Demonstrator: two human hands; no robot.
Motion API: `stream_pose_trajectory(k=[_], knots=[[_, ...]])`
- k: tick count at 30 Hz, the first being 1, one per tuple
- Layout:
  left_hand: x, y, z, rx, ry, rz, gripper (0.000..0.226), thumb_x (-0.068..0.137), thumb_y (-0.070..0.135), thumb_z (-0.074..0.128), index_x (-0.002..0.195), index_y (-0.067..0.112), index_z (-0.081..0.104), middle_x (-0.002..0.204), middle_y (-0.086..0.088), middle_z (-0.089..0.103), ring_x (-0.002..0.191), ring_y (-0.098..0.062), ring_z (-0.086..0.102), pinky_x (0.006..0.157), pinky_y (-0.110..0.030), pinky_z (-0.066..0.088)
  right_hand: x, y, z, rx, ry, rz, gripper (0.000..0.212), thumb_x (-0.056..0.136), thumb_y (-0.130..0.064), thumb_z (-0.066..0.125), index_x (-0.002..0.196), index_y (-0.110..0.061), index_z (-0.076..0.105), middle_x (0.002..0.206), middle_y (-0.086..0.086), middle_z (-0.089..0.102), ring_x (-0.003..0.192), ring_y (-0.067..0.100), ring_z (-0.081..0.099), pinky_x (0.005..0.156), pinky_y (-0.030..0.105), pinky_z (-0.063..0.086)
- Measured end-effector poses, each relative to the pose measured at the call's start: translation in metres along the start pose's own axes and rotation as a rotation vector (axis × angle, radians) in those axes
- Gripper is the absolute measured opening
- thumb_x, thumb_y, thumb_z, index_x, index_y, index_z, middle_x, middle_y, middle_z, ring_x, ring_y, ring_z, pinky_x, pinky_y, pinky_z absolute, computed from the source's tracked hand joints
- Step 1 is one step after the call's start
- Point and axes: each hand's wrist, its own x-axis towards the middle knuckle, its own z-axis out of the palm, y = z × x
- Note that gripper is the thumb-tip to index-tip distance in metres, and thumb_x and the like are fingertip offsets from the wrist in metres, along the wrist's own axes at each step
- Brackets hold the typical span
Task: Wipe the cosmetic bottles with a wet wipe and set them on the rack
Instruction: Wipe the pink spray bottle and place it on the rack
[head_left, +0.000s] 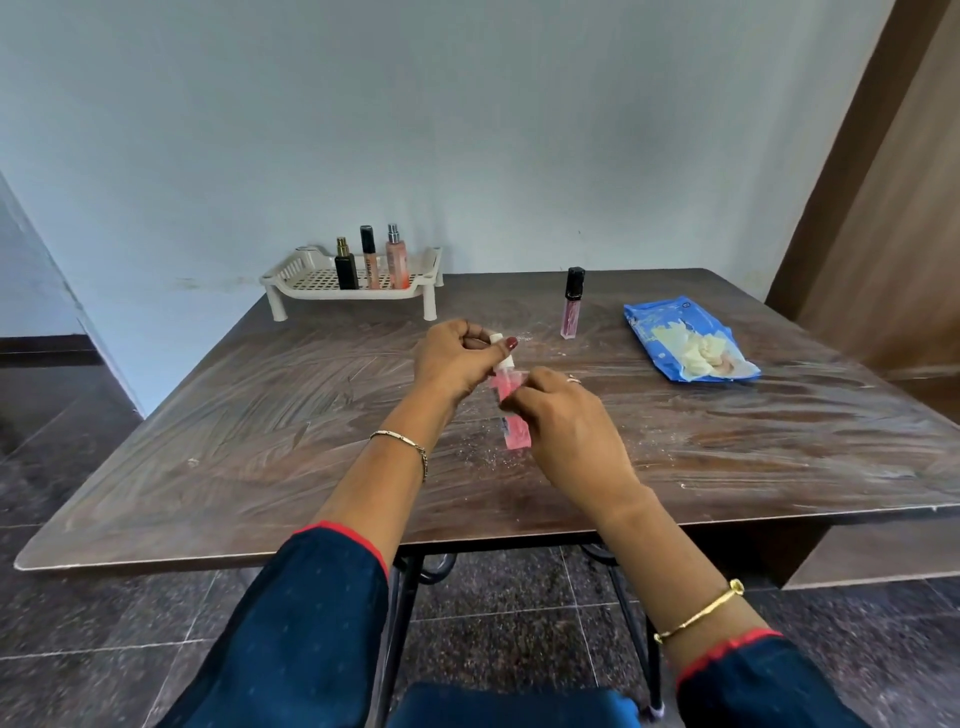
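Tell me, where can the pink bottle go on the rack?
For the pink bottle, the left part of the rack is bare, beside the black bottle. The rest is crowded with three bottles. The table left of the left hand is bare.

Left hand (457, 358) pinching pink bottle (517, 434) top, right hand (566, 421) grip curled round its middle, forearms converging

Pink white-capped bottle (517, 435) held tilted, three bottles (370, 260) upright on white rack (322, 292) — gloss tube (572, 312) upright, apart
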Motion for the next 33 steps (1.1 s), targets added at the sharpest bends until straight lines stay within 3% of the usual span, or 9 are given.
stream_pose_trajectory(k=[4, 10, 15, 24, 29, 33], knots=[[0.0, 0.003, 0.005, 0.013, -0.02, 0.011, 0.025, 0.07, 0.02, 0.083, 0.082, 0.015, 0.062, 0.079, -0.004, 0.068, 0.076, -0.02, 0.067, 0.079, -0.042, 0.059, -0.017, 0.003, 0.001, 0.013, -0.007, 0.023, 0.022, 0.073, 0.007, 0.071, 0.09, -0.007, 0.073, 0.088, 0.004, 0.064, 0.069, 0.028, 0.061, 0.053, 0.039, 0.049], [0.0, 0.003, 0.008, -0.011, -0.026, 0.026, 0.025, 0.07, 0.018, 0.083, 0.084, 0.014, 0.063, 0.083, -0.008, 0.069, 0.079, -0.023, 0.068, 0.079, -0.044, 0.059, -0.034, 0.01, 0.002, 0.099, -0.014, 0.065, 0.018, 0.077, 0.003, 0.07, 0.09, -0.01, 0.073, 0.088, 0.0, 0.063, 0.075, 0.024, 0.063, 0.06, 0.039, 0.052], [-0.002, 0.005, 0.005, -0.015, -0.057, 0.014, 0.025, 0.071, 0.018, 0.082, 0.086, 0.012, 0.063, 0.082, -0.008, 0.068, 0.073, -0.019, 0.066, 0.079, -0.043, 0.059, -0.018, 0.013, -0.004, 0.107, 0.032, 0.084, 0.015, 0.08, 0.0, 0.07, 0.09, -0.01, 0.074, 0.083, 0.002, 0.06, 0.069, 0.024, 0.061, 0.057, 0.038, 0.05], [-0.003, 0.008, 0.006, -0.009, -0.076, 0.022, 0.031, 0.067, 0.019, 0.086, 0.088, 0.009, 0.066, 0.082, -0.013, 0.07, 0.083, -0.031, 0.07, 0.08, -0.047, 0.058, 0.018, 0.008, -0.009, 0.058, 0.148, 0.017, 0.009, 0.086, -0.011, 0.068, 0.093, -0.008, 0.073, 0.083, 0.003, 0.059, 0.065, 0.021, 0.058, 0.056, 0.039, 0.051], [0.001, 0.006, 0.008, -0.021, -0.062, 0.0, 0.025, 0.07, 0.015, 0.083, 0.084, 0.012, 0.063, 0.079, -0.006, 0.067, 0.076, -0.021, 0.065, 0.077, -0.04, 0.059, -0.008, 0.005, -0.001, 0.023, 0.1, -0.01, 0.005, 0.081, -0.002, 0.07, 0.086, -0.003, 0.07, 0.084, 0.006, 0.06, 0.062, 0.026, 0.057, 0.05, 0.042, 0.049], [0.002, 0.004, 0.005, -0.053, -0.059, -0.025, 0.025, 0.072, 0.013, 0.081, 0.086, 0.01, 0.061, 0.084, -0.009, 0.066, 0.071, -0.018, 0.063, 0.064, -0.028, 0.056, -0.021, 0.006, 0.001, 0.021, 0.025, -0.002, 0.011, 0.077, 0.001, 0.07, 0.087, -0.003, 0.071, 0.084, 0.008, 0.059, 0.064, 0.03, 0.058, 0.05, 0.042, 0.049]])
